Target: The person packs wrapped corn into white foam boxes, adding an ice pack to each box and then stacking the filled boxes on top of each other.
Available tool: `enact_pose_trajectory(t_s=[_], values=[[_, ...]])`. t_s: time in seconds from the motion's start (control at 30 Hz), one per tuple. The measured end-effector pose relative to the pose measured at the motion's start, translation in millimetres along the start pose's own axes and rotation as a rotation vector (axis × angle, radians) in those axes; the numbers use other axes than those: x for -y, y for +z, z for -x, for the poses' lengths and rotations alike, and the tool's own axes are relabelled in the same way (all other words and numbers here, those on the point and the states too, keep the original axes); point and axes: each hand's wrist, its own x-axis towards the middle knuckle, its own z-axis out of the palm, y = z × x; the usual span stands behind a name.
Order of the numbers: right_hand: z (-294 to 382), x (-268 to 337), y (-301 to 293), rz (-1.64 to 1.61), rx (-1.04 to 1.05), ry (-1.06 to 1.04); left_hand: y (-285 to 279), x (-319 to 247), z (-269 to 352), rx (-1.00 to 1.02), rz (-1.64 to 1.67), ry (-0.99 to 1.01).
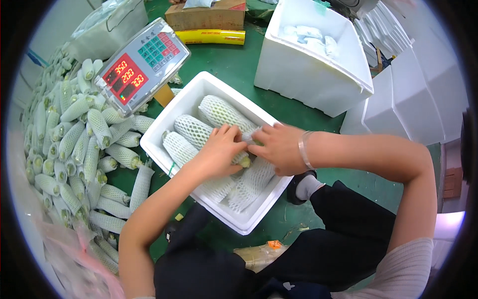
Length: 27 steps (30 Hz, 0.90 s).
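A white foam box (239,224) stands before me, tilted in view, holding several pale green long vegetables in white foam net sleeves (222,114). Over the middle of the box, my left hand (222,149) rests on the sleeved vegetables with its fingers bent. My right hand (276,147), slightly blurred, touches the sleeved vegetables near the box's right wall; its fingertips are close to the left hand's. The undersides of both hands are hidden, so their hold is unclear. Behind the box's left corner is a digital scale display (143,65) with lit red figures.
A large pile of net-sleeved vegetables (86,149) lies left. A big foam box with white packs (310,74) stands beyond, beside more foam boxes (407,101). A cardboard box (205,17) and a yellow roll (213,37) are at the back. My legs flank a taped package (257,256).
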Motion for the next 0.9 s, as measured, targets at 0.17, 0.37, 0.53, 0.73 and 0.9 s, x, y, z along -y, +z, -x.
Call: enact_pose_trajectory(t_s=[0.17, 0.37, 0.53, 0.73, 0.9], values=[[-9, 2, -20, -0.329, 0.449, 0.193, -21, 9, 3, 0.007, 0.184, 0.028], [-34, -6, 18, -0.332, 0.561, 0.106, -59, -2, 6, 0.139, 0.138, 0.061], [47, -140, -63, -0.775, -0.141, 0.136, -102, -9, 20, 0.213, 0.275, -0.032], [145, -425, 41, -0.136, -0.549, 1.337, -97, -20, 30, 0.466, 0.441, -0.376], [127, -552, 153, -0.576, -0.453, 1.635, -97, -11, 27, 0.314, 0.575, -0.756]])
